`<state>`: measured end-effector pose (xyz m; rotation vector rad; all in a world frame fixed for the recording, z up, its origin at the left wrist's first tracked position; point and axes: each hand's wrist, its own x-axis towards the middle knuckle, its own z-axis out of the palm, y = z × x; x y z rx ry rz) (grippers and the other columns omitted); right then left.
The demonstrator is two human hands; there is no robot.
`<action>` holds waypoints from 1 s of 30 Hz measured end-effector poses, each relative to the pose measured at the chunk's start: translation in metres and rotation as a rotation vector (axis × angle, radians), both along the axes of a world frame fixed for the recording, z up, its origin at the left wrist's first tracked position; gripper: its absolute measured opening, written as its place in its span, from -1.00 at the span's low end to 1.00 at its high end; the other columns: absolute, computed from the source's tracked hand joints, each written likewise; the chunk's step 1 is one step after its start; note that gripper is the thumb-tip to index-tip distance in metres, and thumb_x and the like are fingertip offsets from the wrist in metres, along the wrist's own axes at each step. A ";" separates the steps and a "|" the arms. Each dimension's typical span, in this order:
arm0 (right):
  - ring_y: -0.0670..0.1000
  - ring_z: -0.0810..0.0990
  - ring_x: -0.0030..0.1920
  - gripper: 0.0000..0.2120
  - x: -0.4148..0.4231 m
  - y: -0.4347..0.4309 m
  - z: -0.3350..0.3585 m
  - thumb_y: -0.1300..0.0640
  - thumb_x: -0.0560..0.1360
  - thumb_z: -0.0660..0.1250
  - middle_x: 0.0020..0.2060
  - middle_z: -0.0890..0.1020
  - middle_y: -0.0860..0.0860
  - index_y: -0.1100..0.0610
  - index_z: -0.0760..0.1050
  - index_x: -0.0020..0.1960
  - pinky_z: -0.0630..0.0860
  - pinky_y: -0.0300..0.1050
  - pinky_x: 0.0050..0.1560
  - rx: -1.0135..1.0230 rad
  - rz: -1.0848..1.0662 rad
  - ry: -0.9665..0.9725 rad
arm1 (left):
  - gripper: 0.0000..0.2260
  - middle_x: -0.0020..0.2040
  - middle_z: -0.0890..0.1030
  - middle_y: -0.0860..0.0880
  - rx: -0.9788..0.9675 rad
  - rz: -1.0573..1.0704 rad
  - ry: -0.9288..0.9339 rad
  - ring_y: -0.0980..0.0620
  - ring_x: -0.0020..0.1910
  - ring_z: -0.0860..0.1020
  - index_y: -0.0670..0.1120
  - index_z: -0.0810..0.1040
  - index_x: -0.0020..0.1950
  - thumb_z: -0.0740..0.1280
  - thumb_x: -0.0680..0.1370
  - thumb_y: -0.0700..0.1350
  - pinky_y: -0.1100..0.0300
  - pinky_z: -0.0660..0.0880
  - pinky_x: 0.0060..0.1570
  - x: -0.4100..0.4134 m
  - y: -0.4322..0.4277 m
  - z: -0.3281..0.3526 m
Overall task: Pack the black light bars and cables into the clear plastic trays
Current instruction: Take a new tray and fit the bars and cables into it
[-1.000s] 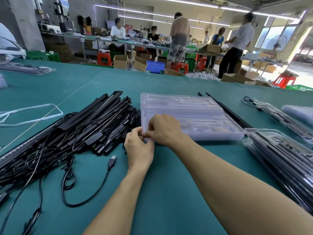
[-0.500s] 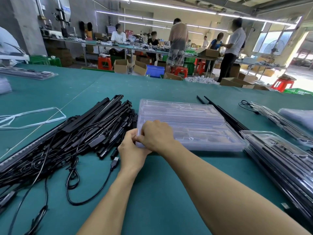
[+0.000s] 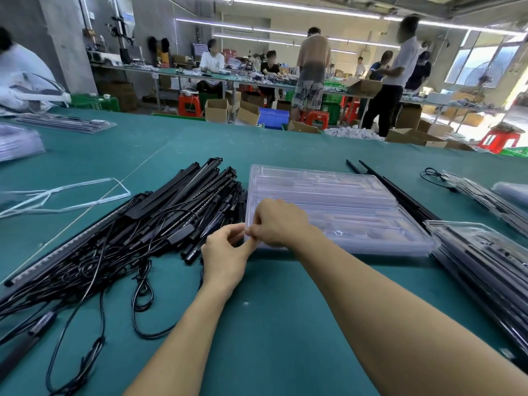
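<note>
Head view: the near left corner of the stack of clear trays (image 3: 343, 201) is pinched by both the left grip (image 3: 225, 252) and the right grip (image 3: 281, 224). The pile of black light bars and cables (image 3: 160, 224) is heaped on the desk (image 3: 271, 324) just beside the stack's left edge and crowds the left grip. Packed trays (image 3: 485, 267) are stacked at the right.

Both bare forearms reach forward from the lower edge, the right slanting in from the lower right, so the 2 hands meet fingertip to fingertip. The left hand (image 3: 225, 254) lies back-up, thumb and forefinger pinching the near left corner of the clear trays (image 3: 343, 201). The right hand (image 3: 281, 221), knuckles up and fingers curled down, pinches the same corner.
</note>
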<state>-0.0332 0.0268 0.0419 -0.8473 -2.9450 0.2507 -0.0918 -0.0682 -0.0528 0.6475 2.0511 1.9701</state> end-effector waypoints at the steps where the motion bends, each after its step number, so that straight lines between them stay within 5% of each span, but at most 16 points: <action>1: 0.17 0.53 -0.05 -0.80 -0.001 0.000 0.001 -0.10 0.51 0.34 -0.05 0.58 0.08 0.04 0.49 -0.07 0.47 0.01 -0.05 0.008 0.004 -0.009 | -0.74 -0.09 0.72 0.09 0.014 -0.012 -0.013 0.17 -0.03 0.67 -0.05 0.69 0.07 0.57 0.40 -0.09 0.05 0.60 0.12 -0.001 0.000 -0.001; 7: 0.16 0.37 -0.19 -0.63 0.000 -0.008 0.001 0.06 0.55 0.29 -0.33 0.34 0.04 0.08 0.19 -0.34 0.32 -0.02 -0.20 0.188 0.114 -0.053 | -0.85 -0.18 0.73 -0.03 0.088 0.006 -0.136 0.00 -0.17 0.70 -0.10 0.71 -0.04 0.37 0.54 -0.28 -0.02 0.63 0.07 -0.003 0.003 0.003; 10: 0.17 0.37 -0.22 -0.63 0.002 -0.011 -0.003 0.12 0.55 0.29 -0.28 0.39 0.07 0.09 0.19 -0.35 0.31 -0.03 -0.24 0.268 0.151 -0.050 | -0.87 -0.23 0.72 -0.06 0.130 0.025 -0.193 0.04 -0.26 0.69 -0.13 0.71 -0.09 0.39 0.51 -0.31 0.03 0.64 -0.01 -0.002 0.007 0.005; 14: 0.25 0.53 -0.10 -0.92 0.005 -0.017 -0.006 0.20 0.52 0.31 -0.05 0.54 0.16 0.18 0.43 -0.10 0.30 -0.01 -0.27 0.328 0.224 -0.002 | -0.90 -0.26 0.70 -0.10 0.163 0.025 -0.277 0.06 -0.33 0.67 -0.18 0.71 -0.14 0.42 0.49 -0.34 0.17 0.62 -0.20 -0.005 0.007 0.009; 16: 0.23 0.49 -0.17 -0.86 0.008 -0.018 -0.004 0.17 0.54 0.32 -0.01 0.49 0.15 0.21 0.43 0.03 0.29 0.00 -0.29 0.330 0.252 -0.004 | -0.92 -0.27 0.69 -0.13 0.167 0.025 -0.298 0.04 -0.35 0.65 -0.21 0.70 -0.15 0.43 0.48 -0.35 0.18 0.62 -0.21 -0.005 0.007 0.012; 22: 0.04 0.27 -0.45 -0.81 0.008 0.004 0.038 0.33 0.61 0.09 -0.28 0.25 0.02 0.17 0.22 -0.17 0.15 -0.11 -0.47 0.423 0.111 0.384 | -0.81 -0.27 0.69 0.05 0.044 0.108 -0.160 0.08 -0.40 0.66 -0.01 0.67 -0.12 0.38 0.46 -0.29 0.09 0.65 -0.13 0.000 0.009 0.016; 27: 0.03 0.25 -0.43 -0.81 -0.002 0.032 0.063 0.42 0.57 0.07 -0.16 0.29 0.10 0.19 0.24 -0.13 0.10 -0.13 -0.47 0.414 -0.010 0.475 | -0.81 -0.23 0.67 0.10 -0.089 0.060 0.042 0.14 -0.41 0.63 0.06 0.68 0.09 0.33 0.56 -0.14 0.25 0.55 -0.25 0.006 0.009 0.013; 30: 0.00 0.25 -0.41 -0.82 -0.011 0.033 0.051 0.41 0.59 0.08 -0.13 0.33 0.10 0.18 0.28 -0.10 0.23 -0.07 -0.39 0.378 -0.018 0.505 | -0.79 -0.19 0.66 0.08 -0.106 0.064 0.084 0.17 -0.39 0.63 0.05 0.66 0.13 0.30 0.57 -0.12 0.26 0.51 -0.28 0.005 0.011 0.008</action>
